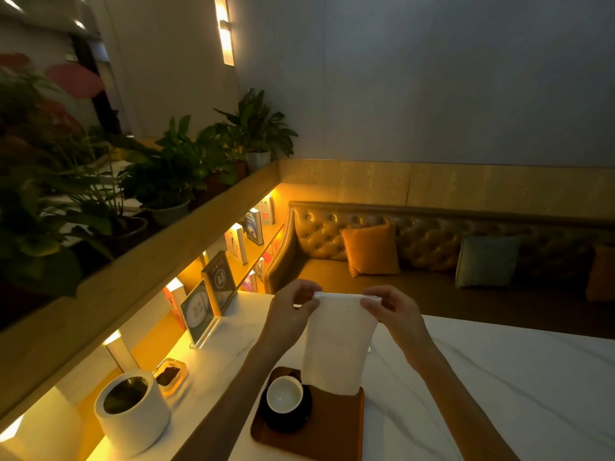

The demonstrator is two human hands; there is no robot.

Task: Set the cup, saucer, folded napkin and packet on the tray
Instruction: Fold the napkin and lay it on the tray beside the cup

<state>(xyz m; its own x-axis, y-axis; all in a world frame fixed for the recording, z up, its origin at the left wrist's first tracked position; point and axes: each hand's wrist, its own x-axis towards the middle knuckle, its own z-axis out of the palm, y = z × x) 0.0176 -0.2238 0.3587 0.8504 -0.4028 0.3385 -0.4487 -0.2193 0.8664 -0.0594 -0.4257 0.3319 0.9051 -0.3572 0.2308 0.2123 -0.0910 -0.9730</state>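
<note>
Where the cup (284, 394) sits: on its dark saucer (287, 426), left on the tray (336, 427).
Napkin (339, 341): hanging above the tray; likely light and limp, best held by corners.
Hands: left hand (291, 316) and right hand (394, 314) each pinch a top corner.

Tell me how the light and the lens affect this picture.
Head view: dim overall; warm strip light under the ledge floods the books and the table's left edge; the sofa sits in shadow; the wall lamp is blown out; the wide lens leans the verticals; the napkin reads bright.
</note>
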